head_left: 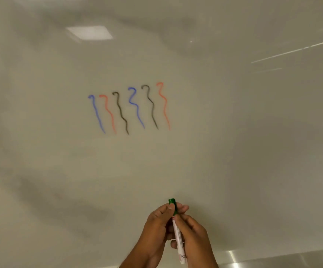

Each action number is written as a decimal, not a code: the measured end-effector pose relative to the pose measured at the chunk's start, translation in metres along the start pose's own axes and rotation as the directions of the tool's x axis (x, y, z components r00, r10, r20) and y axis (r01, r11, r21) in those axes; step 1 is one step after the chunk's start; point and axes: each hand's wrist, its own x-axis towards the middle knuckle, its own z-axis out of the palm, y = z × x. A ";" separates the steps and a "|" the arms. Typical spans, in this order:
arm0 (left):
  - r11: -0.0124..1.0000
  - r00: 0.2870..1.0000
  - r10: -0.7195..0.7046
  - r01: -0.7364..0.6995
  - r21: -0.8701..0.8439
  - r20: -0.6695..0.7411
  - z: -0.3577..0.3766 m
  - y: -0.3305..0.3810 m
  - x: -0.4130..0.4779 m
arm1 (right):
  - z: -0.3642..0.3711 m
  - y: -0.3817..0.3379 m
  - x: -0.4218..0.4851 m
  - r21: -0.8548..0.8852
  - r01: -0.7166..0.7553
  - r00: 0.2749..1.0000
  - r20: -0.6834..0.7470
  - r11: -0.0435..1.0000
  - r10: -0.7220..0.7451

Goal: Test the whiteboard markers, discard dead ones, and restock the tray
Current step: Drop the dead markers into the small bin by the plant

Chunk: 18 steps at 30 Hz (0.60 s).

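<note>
Six wavy lines point(138, 111), running blue, red, black, blue, black, red from left to right, mark a glossy whiteboard point(234, 132) that mirrors a square ceiling light point(89, 32) at upper left.

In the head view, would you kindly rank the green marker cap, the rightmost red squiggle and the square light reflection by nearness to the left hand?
1. Green marker cap: gripped by the left hand, bottom centre.
2. Rightmost red squiggle: mid-board, above.
3. Square light reflection: top left.
</note>
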 end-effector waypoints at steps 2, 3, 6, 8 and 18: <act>0.999 0.999 0.033 -0.034 0.013 0.023 -0.011 0.017 -0.010 | 0.019 -0.013 -0.001 0.064 0.013 1.000 0.026 0.998 -0.014; 0.999 0.998 0.050 -0.051 0.013 0.026 -0.016 0.024 -0.014 | 0.027 -0.019 -0.001 0.076 0.020 0.999 0.042 0.997 -0.023; 0.995 0.995 0.098 -0.097 -0.013 0.020 -0.033 0.042 -0.021 | 0.054 -0.033 -0.003 0.096 0.038 0.996 0.074 0.995 -0.046; 0.991 0.991 0.129 -0.130 -0.036 -0.020 -0.042 0.050 -0.023 | 0.068 -0.037 -0.003 0.099 0.046 0.996 0.074 0.994 -0.054; 0.929 0.884 0.362 -0.370 0.031 -0.298 -0.081 0.097 -0.037 | 0.137 -0.049 -0.019 -0.156 0.200 0.975 0.134 0.967 -0.180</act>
